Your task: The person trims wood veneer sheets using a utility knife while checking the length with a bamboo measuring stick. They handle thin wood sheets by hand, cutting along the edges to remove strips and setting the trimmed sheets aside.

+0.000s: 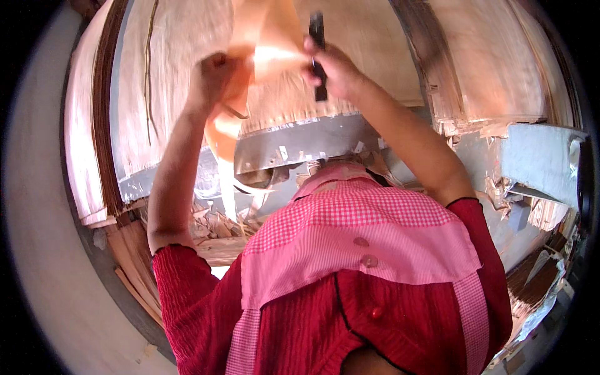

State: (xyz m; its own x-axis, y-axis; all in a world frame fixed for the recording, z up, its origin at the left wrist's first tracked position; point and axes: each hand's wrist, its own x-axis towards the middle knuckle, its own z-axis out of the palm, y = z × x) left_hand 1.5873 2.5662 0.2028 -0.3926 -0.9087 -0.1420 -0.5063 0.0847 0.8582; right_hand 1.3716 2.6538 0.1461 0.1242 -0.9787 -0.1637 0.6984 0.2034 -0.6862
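Note:
My left hand (211, 78) is closed on a thin strip of wood veneer (265, 31). The strip glows orange in the light and runs from the top of the view past my fingers, its lower end hanging over the bench edge. My right hand (337, 70) grips a narrow, flat black tool (317, 37), held upright just right of the strip; whether it has a blade I cannot tell. Both hands are above a broad pale veneer sheet (281, 107) on the bench. Some motion blur softens the left hand's fingers.
The bench's grey front edge (294, 145) crosses in front of me. Veneer scraps (215, 228) lie below it. More stacked veneer (500, 69) is at the right, beside a light blue panel (537, 159). A pale wall (37, 187) stands at the left.

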